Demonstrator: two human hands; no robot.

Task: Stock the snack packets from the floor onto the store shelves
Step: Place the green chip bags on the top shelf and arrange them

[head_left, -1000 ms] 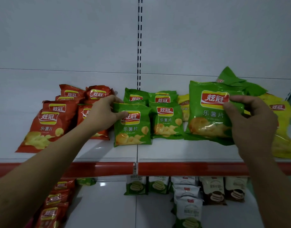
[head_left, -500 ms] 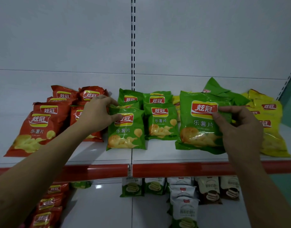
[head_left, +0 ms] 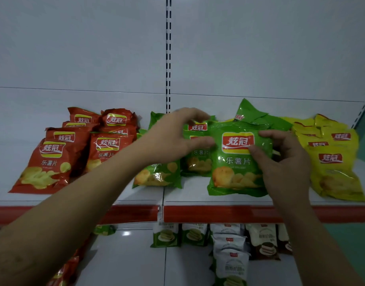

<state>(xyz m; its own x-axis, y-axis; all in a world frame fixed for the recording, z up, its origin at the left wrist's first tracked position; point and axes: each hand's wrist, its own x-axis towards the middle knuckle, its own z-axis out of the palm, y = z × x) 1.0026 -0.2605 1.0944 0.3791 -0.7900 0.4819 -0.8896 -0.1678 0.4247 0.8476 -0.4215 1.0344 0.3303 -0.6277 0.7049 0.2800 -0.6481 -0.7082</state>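
Large green chip packet (head_left: 237,162) lay face-up on the white upper shelf (head_left: 198,195), near its front edge, right of the centre upright. Right hand (head_left: 284,162) pinched the packet's right side: thumb on the printed face just under the logo, fingers curled round the upper right edge. Left hand (head_left: 175,137) was over the packets just to the left, fingers spread and bent, thumb tip reaching the large packet's left edge. Blurred; could not tell whether it actually touched or gripped anything.

Smaller green packets (head_left: 157,174) lay to the left of the large one, partly under the left hand. Another green packet (head_left: 249,112) stood tilted behind the large one, against the back panel. Yellow packets (head_left: 332,162) were piled to the right, overlapping, just beside the right hand. Orange-red packets (head_left: 53,157) occupied the left section of the shelf in overlapping rows.

Red strip (head_left: 218,213) ran along the shelf front. On the lower shelf: white-and-green biscuit packs (head_left: 231,265) and white-and-brown ones (head_left: 264,242); more orange-red packets at lower left, mostly hidden by the left forearm.
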